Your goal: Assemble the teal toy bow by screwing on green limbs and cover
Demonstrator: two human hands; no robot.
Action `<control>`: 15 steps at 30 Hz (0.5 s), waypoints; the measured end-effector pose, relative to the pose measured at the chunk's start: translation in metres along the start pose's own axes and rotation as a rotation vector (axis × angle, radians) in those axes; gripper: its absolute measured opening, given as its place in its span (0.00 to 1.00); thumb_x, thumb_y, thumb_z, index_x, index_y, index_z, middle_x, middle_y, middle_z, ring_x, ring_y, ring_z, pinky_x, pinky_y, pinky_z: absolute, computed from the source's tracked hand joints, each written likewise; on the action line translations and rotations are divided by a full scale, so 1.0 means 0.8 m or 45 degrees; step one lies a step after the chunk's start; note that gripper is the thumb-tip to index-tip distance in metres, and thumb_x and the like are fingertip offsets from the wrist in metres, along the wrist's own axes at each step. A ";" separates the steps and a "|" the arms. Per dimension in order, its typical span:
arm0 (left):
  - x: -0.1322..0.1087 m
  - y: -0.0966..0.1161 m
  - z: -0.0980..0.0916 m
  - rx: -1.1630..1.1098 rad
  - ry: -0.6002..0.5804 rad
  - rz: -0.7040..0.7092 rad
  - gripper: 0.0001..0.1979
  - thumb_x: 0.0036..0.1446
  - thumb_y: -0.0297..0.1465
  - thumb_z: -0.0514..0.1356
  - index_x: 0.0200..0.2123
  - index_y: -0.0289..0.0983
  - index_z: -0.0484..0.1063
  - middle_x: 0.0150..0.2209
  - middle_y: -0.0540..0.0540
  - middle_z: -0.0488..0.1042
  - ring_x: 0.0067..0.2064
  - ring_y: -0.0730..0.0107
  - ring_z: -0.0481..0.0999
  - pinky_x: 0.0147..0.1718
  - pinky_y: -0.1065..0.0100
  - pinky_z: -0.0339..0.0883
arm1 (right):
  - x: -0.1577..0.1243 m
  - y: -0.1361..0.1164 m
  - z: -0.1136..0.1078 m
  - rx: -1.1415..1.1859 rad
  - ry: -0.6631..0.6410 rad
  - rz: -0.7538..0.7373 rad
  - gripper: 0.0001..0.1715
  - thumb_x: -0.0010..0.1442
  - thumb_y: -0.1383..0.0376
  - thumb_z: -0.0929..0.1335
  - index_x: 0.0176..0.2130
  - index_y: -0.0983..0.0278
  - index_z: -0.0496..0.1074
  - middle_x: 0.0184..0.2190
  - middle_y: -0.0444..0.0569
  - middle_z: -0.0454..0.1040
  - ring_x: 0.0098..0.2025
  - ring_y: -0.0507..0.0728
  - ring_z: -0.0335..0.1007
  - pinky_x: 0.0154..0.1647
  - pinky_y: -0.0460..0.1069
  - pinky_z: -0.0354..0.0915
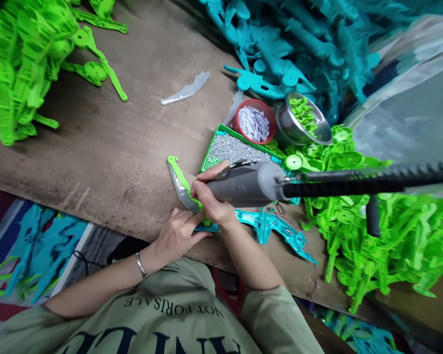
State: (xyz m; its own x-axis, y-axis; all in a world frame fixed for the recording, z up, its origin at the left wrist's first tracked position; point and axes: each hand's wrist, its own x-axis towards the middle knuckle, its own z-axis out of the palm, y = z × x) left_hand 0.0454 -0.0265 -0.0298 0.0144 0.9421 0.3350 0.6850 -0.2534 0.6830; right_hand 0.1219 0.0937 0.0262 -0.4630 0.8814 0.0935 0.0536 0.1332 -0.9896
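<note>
My right hand (214, 201) is wrapped round a grey electric screwdriver (243, 186), which lies nearly level with its tip pointing left; the tip is hidden by my fingers. With fingers bent, my left hand (177, 235) grips the lower end of a green plastic toy part with a clear blade (180, 184) at the table's front edge. Beneath both hands a teal curved toy part (269, 223) with thin wires stretches to the right. Just beyond the screwdriver stands a green tray of small metal screws (236, 149).
Behind the tray are a red basket of white pieces (254, 122) and a metal bowl of green pieces (304, 118). Green parts (387, 231) heap up at right, teal parts (299, 39) at the back. A loose clear blade (186, 89) lies mid-table. A black coiled cable (354, 182) runs right.
</note>
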 end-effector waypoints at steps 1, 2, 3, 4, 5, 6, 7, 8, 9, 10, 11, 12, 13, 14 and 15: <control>0.000 0.000 0.000 0.003 0.014 0.008 0.15 0.60 0.35 0.68 0.48 0.35 0.76 0.33 0.44 0.80 0.36 0.57 0.80 0.37 0.59 0.69 | 0.002 -0.001 0.000 -0.011 0.000 -0.032 0.09 0.60 0.57 0.71 0.38 0.58 0.70 0.22 0.38 0.68 0.23 0.52 0.65 0.29 0.51 0.70; 0.001 -0.001 -0.001 0.009 0.028 0.016 0.13 0.60 0.35 0.68 0.45 0.34 0.77 0.33 0.44 0.80 0.35 0.57 0.79 0.36 0.58 0.70 | 0.004 -0.001 0.000 -0.013 0.000 -0.075 0.08 0.58 0.59 0.72 0.37 0.58 0.71 0.22 0.39 0.68 0.23 0.52 0.65 0.29 0.51 0.70; 0.001 -0.001 -0.001 0.015 0.036 0.024 0.13 0.60 0.36 0.68 0.44 0.34 0.77 0.32 0.43 0.80 0.35 0.57 0.79 0.37 0.58 0.70 | 0.008 -0.002 0.000 -0.014 -0.020 -0.111 0.07 0.57 0.60 0.72 0.35 0.59 0.71 0.22 0.39 0.69 0.23 0.51 0.65 0.29 0.50 0.70; 0.002 0.000 -0.002 0.020 0.038 0.030 0.12 0.61 0.36 0.67 0.43 0.34 0.77 0.32 0.43 0.80 0.35 0.57 0.79 0.37 0.58 0.70 | 0.011 -0.002 -0.001 -0.018 -0.061 -0.136 0.07 0.56 0.61 0.72 0.33 0.59 0.71 0.22 0.39 0.69 0.23 0.51 0.65 0.29 0.50 0.70; 0.003 0.000 -0.002 0.022 0.034 0.036 0.13 0.61 0.36 0.67 0.44 0.34 0.76 0.32 0.44 0.80 0.35 0.58 0.79 0.37 0.58 0.70 | 0.014 -0.003 -0.002 -0.021 -0.118 -0.152 0.07 0.55 0.61 0.72 0.31 0.60 0.70 0.22 0.39 0.69 0.23 0.50 0.65 0.29 0.49 0.70; 0.003 0.001 -0.003 0.023 0.029 0.041 0.13 0.62 0.37 0.66 0.45 0.34 0.76 0.32 0.44 0.80 0.35 0.58 0.79 0.37 0.58 0.70 | 0.018 -0.003 -0.004 -0.015 -0.185 -0.158 0.08 0.55 0.60 0.72 0.31 0.60 0.70 0.22 0.39 0.69 0.23 0.50 0.66 0.29 0.49 0.69; 0.004 0.001 -0.003 0.027 0.024 0.046 0.15 0.63 0.37 0.66 0.47 0.33 0.76 0.32 0.44 0.79 0.35 0.58 0.79 0.37 0.59 0.70 | 0.021 -0.004 -0.007 0.007 -0.254 -0.164 0.09 0.56 0.59 0.72 0.31 0.60 0.69 0.22 0.39 0.69 0.22 0.50 0.66 0.28 0.48 0.69; 0.005 0.002 -0.004 0.034 0.023 0.049 0.17 0.63 0.38 0.65 0.49 0.33 0.75 0.31 0.45 0.79 0.35 0.59 0.79 0.37 0.59 0.69 | 0.023 -0.004 -0.011 0.049 -0.299 -0.181 0.10 0.56 0.58 0.71 0.33 0.60 0.69 0.21 0.39 0.69 0.21 0.50 0.66 0.26 0.48 0.68; 0.005 0.003 -0.005 0.040 0.023 0.051 0.19 0.63 0.39 0.65 0.52 0.32 0.75 0.31 0.46 0.78 0.34 0.59 0.78 0.36 0.60 0.68 | 0.026 -0.005 -0.015 0.098 -0.307 -0.212 0.11 0.57 0.56 0.71 0.35 0.60 0.69 0.20 0.38 0.68 0.21 0.50 0.66 0.24 0.48 0.67; 0.006 0.004 -0.005 0.046 0.023 0.050 0.21 0.63 0.39 0.65 0.54 0.32 0.73 0.30 0.46 0.77 0.33 0.60 0.78 0.35 0.60 0.68 | 0.030 -0.005 -0.020 0.139 -0.252 -0.256 0.13 0.58 0.54 0.71 0.37 0.59 0.69 0.20 0.37 0.68 0.20 0.50 0.66 0.23 0.48 0.66; 0.006 0.004 -0.006 0.047 0.021 0.050 0.23 0.63 0.39 0.65 0.56 0.31 0.72 0.30 0.47 0.77 0.33 0.61 0.77 0.35 0.61 0.67 | 0.033 -0.005 -0.026 0.161 -0.125 -0.313 0.15 0.59 0.53 0.71 0.40 0.58 0.68 0.19 0.36 0.66 0.19 0.50 0.65 0.23 0.48 0.66; 0.006 0.005 -0.006 0.039 0.018 0.050 0.24 0.63 0.39 0.65 0.57 0.31 0.71 0.31 0.47 0.77 0.33 0.61 0.77 0.35 0.61 0.67 | 0.038 -0.005 -0.032 0.154 0.048 -0.371 0.16 0.59 0.51 0.70 0.41 0.57 0.67 0.19 0.35 0.65 0.19 0.50 0.65 0.23 0.48 0.66; 0.006 0.005 -0.006 0.026 0.015 0.052 0.25 0.63 0.39 0.65 0.59 0.31 0.70 0.32 0.46 0.78 0.33 0.62 0.77 0.35 0.62 0.67 | 0.043 -0.004 -0.038 0.124 0.237 -0.416 0.17 0.59 0.50 0.69 0.42 0.56 0.66 0.19 0.35 0.63 0.18 0.51 0.64 0.23 0.49 0.66; 0.006 0.005 -0.006 0.014 0.014 0.054 0.26 0.63 0.39 0.65 0.59 0.31 0.69 0.33 0.46 0.79 0.34 0.62 0.77 0.36 0.62 0.66 | 0.049 -0.003 -0.044 0.079 0.412 -0.439 0.16 0.60 0.50 0.68 0.42 0.56 0.66 0.18 0.35 0.61 0.18 0.51 0.64 0.24 0.49 0.65; 0.006 0.004 -0.006 0.006 0.015 0.056 0.27 0.63 0.39 0.65 0.60 0.31 0.68 0.34 0.45 0.79 0.35 0.62 0.78 0.37 0.62 0.66 | 0.055 -0.001 -0.050 0.035 0.545 -0.439 0.15 0.59 0.51 0.68 0.41 0.56 0.65 0.18 0.34 0.60 0.18 0.51 0.63 0.24 0.49 0.65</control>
State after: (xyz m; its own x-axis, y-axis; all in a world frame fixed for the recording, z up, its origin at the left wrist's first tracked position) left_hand 0.0441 -0.0238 -0.0226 0.0363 0.9275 0.3721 0.6872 -0.2935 0.6646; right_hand 0.1368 0.1504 0.0352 -0.0478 0.8952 0.4432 -0.0636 0.4401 -0.8957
